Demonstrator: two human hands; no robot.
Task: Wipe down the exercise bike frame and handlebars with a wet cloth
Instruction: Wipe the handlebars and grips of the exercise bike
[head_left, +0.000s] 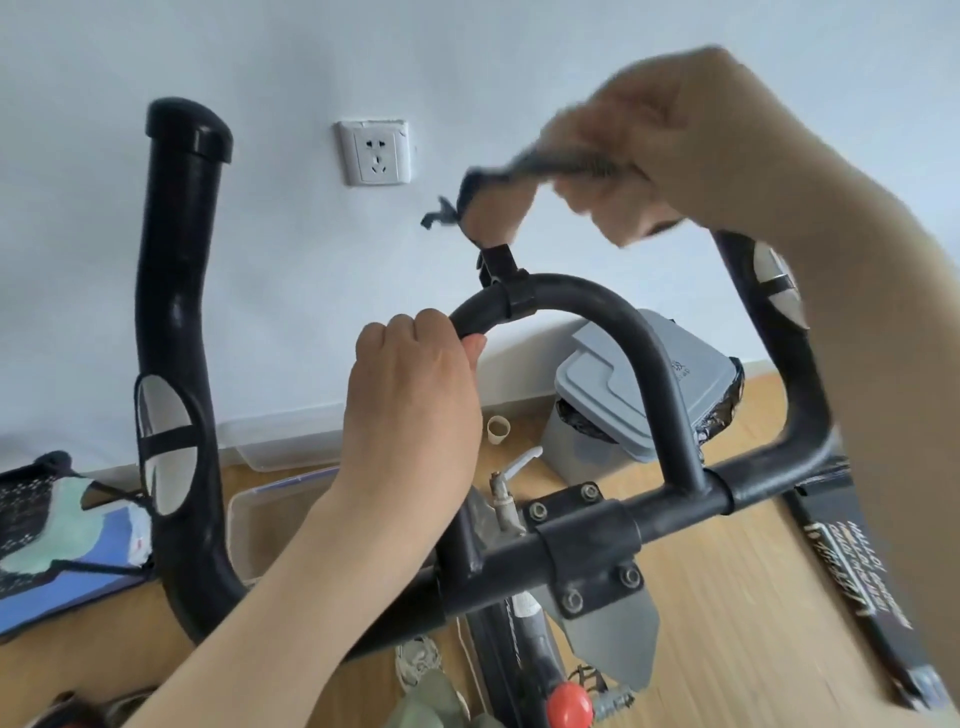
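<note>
Where blur smears the upper frame, right hand (649, 150): fingers curled, pinching a dark grey cloth (522, 174) just above the small bracket (498, 265) atop the centre loop bar (587, 296); whether cloth touches bracket cannot be told. Left hand (410, 395): wrapped round the loop bar's left curve, hiding it there. Left handlebar horn (176, 291): upright, fully seen. Right handlebar horn (769, 291): mostly hidden behind the right forearm. Grey lidded bin (691, 374): on the floor behind, partly blocked by the loop. Red knob (571, 704): cut by the bottom edge.
</note>
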